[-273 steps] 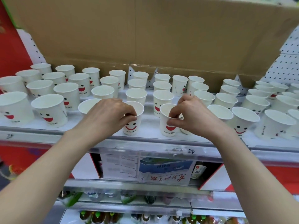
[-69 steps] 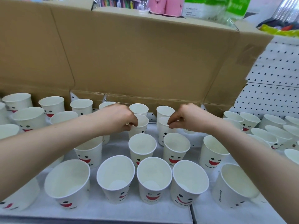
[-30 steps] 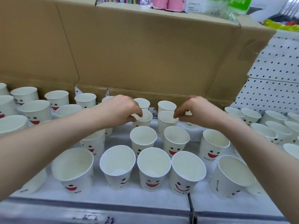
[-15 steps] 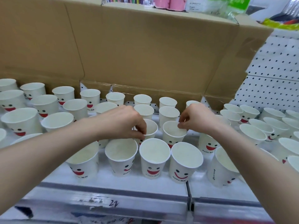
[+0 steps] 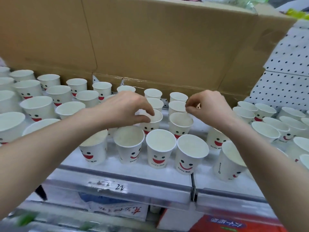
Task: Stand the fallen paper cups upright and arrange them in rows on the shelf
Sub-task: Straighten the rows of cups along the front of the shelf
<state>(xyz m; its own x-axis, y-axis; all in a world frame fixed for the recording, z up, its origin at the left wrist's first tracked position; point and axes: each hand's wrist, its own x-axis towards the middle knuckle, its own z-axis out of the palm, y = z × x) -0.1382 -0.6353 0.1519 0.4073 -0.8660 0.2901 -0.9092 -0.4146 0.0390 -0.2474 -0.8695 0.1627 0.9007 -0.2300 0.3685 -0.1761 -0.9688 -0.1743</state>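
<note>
My left hand (image 5: 127, 109) pinches the rim of the left cup (image 5: 153, 118) between thumb and forefinger. My right hand (image 5: 209, 106), fingers curled, pinches the far rim of the right cup (image 5: 181, 123). Both cups stand upright on the shelf (image 5: 115, 166), beside each other but apart, their smiling faces turned toward me. Just on my side of the hands, a front row of cups (image 5: 160, 148) stands upright near the shelf's edge rail (image 5: 142, 185). Beyond the hands, further cups (image 5: 178, 106) line up back toward the cardboard box (image 5: 167, 47). More cups (image 5: 36, 108) crowd the shelf outward of my left hand, and a pegboard (image 5: 284, 84) rises beyond my right.
</note>
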